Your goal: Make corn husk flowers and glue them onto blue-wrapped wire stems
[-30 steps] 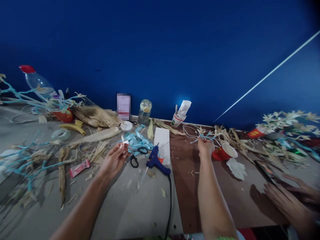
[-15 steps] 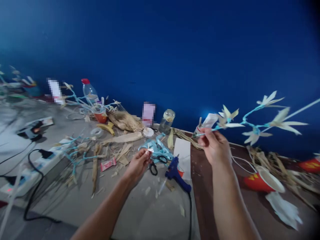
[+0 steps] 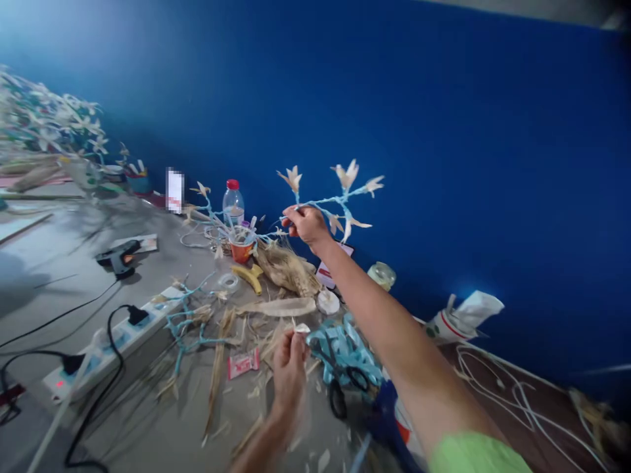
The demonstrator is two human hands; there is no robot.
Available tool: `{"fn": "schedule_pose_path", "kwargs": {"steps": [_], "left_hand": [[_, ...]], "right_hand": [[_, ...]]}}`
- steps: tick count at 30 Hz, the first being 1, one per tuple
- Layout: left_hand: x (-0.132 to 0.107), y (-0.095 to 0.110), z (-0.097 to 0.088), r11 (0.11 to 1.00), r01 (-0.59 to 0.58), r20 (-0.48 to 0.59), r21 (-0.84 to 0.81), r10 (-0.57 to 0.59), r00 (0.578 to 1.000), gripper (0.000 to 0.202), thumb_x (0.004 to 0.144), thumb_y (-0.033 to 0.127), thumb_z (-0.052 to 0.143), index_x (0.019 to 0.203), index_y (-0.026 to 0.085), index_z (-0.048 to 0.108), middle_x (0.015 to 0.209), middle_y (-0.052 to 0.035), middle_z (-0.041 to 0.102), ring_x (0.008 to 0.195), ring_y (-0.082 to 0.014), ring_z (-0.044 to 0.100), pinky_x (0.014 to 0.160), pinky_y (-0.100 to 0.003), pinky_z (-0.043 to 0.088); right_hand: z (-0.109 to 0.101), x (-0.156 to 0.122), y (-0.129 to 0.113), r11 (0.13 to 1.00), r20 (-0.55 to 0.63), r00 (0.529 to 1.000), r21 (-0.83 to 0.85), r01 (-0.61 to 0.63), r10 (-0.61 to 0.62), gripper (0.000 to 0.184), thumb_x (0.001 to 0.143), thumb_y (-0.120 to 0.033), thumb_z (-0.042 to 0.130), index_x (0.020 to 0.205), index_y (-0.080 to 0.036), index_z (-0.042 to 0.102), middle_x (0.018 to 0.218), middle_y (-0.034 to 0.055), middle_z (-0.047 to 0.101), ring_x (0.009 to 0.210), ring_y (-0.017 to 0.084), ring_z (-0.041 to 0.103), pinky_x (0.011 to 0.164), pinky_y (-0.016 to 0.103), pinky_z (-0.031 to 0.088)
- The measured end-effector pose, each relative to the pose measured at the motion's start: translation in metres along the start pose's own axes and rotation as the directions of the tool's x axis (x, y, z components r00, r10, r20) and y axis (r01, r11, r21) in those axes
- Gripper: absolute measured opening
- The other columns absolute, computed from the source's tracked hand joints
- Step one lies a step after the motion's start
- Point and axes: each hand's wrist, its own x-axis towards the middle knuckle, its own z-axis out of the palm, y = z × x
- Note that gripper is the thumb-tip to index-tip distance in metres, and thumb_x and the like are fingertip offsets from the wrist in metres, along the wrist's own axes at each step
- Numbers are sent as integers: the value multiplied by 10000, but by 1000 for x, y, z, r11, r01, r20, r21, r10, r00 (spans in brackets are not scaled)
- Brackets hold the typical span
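My right hand is raised in front of the blue wall, fingers closed on the stem of a handmade flower branch. Its stem is wrapped in light blue, with several pale husk-like flowers spreading up and right. Lower down, my left hand pinches a small white piece, too small to name exactly. Beside the left hand lie crumpled light blue ribbon and black-handled scissors. Beneath the raised hand, a red cup holds more blue-stemmed flowers. A blue glue gun is partly hidden behind my right forearm.
A white power strip with black cords lies at left, near a second glue gun. Dried husks, a yellow banana-shaped item, a tape roll and a bottle stand or lie behind. White cable coils at right.
My right hand has carried the flower branch leftward, from the right side to above the red cup. The view has turned left. My left hand still pinches the white piece.
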Motion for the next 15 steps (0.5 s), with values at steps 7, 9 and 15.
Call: {"fn": "schedule_pose_path", "kwargs": {"steps": [7, 9, 15], "left_hand": [[-4, -7, 0, 992, 29, -48, 126, -23, 999, 429, 656, 628, 625, 659, 202, 574, 554, 24, 375, 523, -111, 328, 493, -245, 294], [-5, -6, 1, 990, 11, -59, 139, -3, 998, 441, 671, 620, 615, 652, 182, 566, 546, 27, 372, 512, -103, 317, 475, -235, 277], [-5, -6, 2, 988, 14, -72, 151, -3, 997, 468, 657, 638, 610, 666, 173, 564, 537, 36, 356, 505, -97, 310, 451, -220, 265]], "right_hand": [[75, 58, 21, 931, 337, 935, -296, 213, -107, 189, 802, -243, 544, 668, -148, 638, 611, -13, 641, 569, 95, 560, 597, 204, 424], [80, 58, 25, 853, 426, 900, -433, 292, -92, 221, 800, -287, 551, 665, -154, 665, 651, -1, 666, 638, 117, 585, 643, 216, 418], [78, 50, 28, 714, 453, 891, -614, 337, -31, 223, 804, -307, 536, 738, -184, 710, 781, 7, 708, 744, 137, 608, 689, 219, 410]]}}
